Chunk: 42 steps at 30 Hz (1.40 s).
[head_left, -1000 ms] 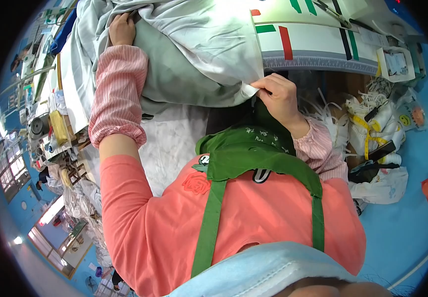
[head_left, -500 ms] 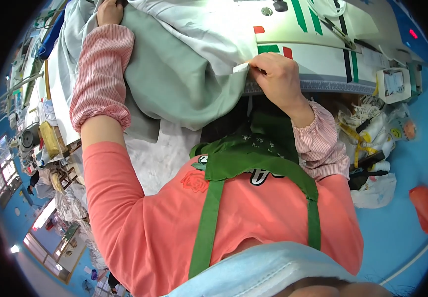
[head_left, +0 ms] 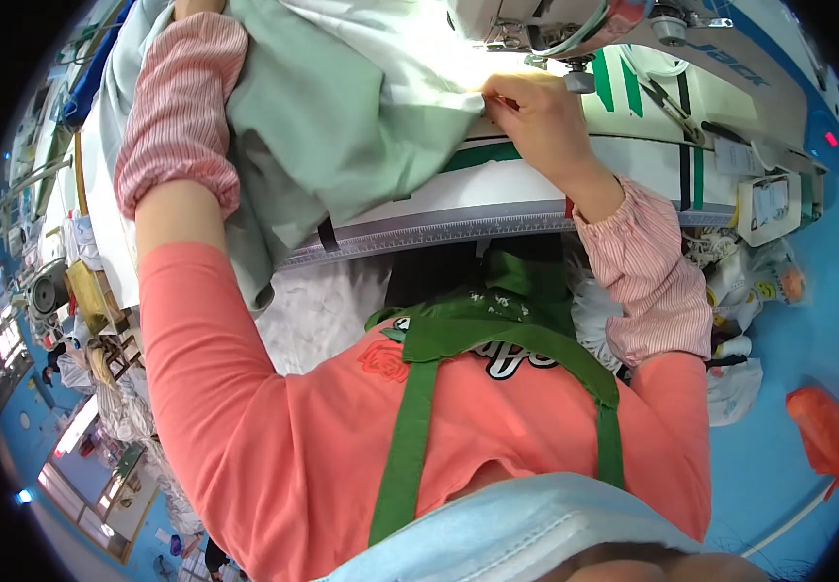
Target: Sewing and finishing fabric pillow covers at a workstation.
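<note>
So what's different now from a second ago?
The right hand moved the edge of the pale green cloth forward, past the ruler strip toward the sewing machine, now in view. More ruler strip shows. The left hand went forward too, now mostly cut off at the top. The right hand still pinches the cloth.

A white sewing table [head_left: 638, 153] carries a pale grey-green cloth [head_left: 308, 107], bunched and draping over the front edge at the left. A sewing machine [head_left: 759, 73] stands at the far right. A ruler strip [head_left: 419, 231] runs along the front edge; green strips [head_left: 605, 82] and a black strip [head_left: 685, 175] mark the top, near a slim metal tool [head_left: 667, 105]. On the blue floor [head_left: 764, 466] lies a red bag [head_left: 820, 427]
</note>
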Motion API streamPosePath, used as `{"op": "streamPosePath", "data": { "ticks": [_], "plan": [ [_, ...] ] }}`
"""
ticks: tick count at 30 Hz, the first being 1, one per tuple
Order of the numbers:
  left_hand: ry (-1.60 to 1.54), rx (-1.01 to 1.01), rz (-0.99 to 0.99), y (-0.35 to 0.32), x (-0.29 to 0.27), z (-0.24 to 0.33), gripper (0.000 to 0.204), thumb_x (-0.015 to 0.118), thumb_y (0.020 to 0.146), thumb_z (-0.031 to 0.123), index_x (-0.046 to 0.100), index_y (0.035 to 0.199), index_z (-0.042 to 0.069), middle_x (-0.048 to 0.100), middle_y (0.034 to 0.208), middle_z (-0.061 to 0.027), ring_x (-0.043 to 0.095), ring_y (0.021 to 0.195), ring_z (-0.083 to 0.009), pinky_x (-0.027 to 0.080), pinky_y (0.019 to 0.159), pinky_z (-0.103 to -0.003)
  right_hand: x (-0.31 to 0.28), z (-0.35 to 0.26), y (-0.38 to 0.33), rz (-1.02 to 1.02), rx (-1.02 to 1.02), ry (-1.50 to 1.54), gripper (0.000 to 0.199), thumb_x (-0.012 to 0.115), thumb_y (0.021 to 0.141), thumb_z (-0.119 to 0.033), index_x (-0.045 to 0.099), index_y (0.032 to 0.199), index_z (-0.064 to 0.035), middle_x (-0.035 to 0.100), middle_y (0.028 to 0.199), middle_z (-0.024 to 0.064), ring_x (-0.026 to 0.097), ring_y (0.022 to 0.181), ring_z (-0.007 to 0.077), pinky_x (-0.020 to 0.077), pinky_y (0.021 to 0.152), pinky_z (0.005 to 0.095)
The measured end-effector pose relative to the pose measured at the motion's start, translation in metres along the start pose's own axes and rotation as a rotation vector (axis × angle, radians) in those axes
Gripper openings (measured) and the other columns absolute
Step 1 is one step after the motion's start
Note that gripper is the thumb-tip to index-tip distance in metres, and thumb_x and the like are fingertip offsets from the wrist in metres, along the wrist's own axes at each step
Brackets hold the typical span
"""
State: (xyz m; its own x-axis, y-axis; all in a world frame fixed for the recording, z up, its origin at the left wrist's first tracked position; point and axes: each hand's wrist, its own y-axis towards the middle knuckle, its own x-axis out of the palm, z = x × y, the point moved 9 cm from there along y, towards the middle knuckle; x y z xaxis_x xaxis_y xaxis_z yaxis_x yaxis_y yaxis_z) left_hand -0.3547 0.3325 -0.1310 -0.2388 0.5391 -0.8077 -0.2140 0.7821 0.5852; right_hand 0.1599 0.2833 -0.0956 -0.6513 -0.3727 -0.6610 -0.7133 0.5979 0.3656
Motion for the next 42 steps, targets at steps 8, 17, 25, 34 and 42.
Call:
{"op": "streamPosePath", "data": {
  "ticks": [8,17,25,34,42],
  "plan": [
    [0.045,-0.274,0.935,-0.02,-0.209,-0.068,0.008,0.062,0.081,0.009,0.064,0.077,0.001,0.056,0.072,-0.0083,0.054,0.061,-0.0238,0.048,0.06,-0.038,0.006,-0.016,0.001,0.099,-0.155,-0.145,0.011,0.072,0.08,-0.015,0.068,0.085,-0.0058,0.064,0.071,0.0088,0.063,0.071,0.0296,0.0483,0.064,0.0373],
    [-0.597,-0.448,0.879,-0.249,-0.623,0.001,0.016,0.07,0.084,0.006,0.071,0.092,-0.008,0.071,0.086,-0.0134,0.064,0.066,-0.019,0.055,0.057,-0.03,0.009,-0.057,-0.071,0.354,-0.051,0.077,0.036,0.073,0.083,-0.014,0.065,0.116,-0.003,0.066,0.113,0.0141,0.066,0.095,0.0255,0.0536,0.078,0.0339],
    [-0.224,0.359,0.465,-0.408,-0.679,0.198,0.008,0.065,0.081,0.006,0.066,0.087,0.001,0.061,0.077,-0.0072,0.059,0.062,-0.0171,0.048,0.056,-0.027,-0.029,-0.189,-0.135,0.276,-0.343,0.062,0.023,0.074,0.084,-0.008,0.069,0.106,-0.0025,0.07,0.102,0.01,0.066,0.069,0.0177,0.0536,0.063,0.0289],
    [-0.628,0.653,0.343,-0.447,-0.661,0.322,0.031,0.068,0.045,0.016,0.071,0.076,0.009,0.055,0.075,0.0005,0.048,0.057,-0.0122,0.034,0.054,-0.027,-0.037,-0.306,-0.184,-0.052,-0.898,-0.02,0.032,0.072,0.071,0.004,0.07,0.102,-0.0043,0.069,0.098,0.0072,0.064,0.08,0.023,0.0537,0.067,0.0312],
    [-0.719,0.475,0.201,-0.399,-0.612,0.332,0.029,0.067,0.057,0.014,0.072,0.086,0.009,0.059,0.082,-0.0013,0.051,0.057,-0.0138,0.038,0.051,-0.03,-0.059,-0.229,-0.242,0.005,-0.558,-0.047,0.027,0.067,0.068,0.008,0.072,0.093,-0.0013,0.068,0.081,0.0123,0.063,0.066,0.0263,0.0506,0.057,0.0332]
  ]
}}
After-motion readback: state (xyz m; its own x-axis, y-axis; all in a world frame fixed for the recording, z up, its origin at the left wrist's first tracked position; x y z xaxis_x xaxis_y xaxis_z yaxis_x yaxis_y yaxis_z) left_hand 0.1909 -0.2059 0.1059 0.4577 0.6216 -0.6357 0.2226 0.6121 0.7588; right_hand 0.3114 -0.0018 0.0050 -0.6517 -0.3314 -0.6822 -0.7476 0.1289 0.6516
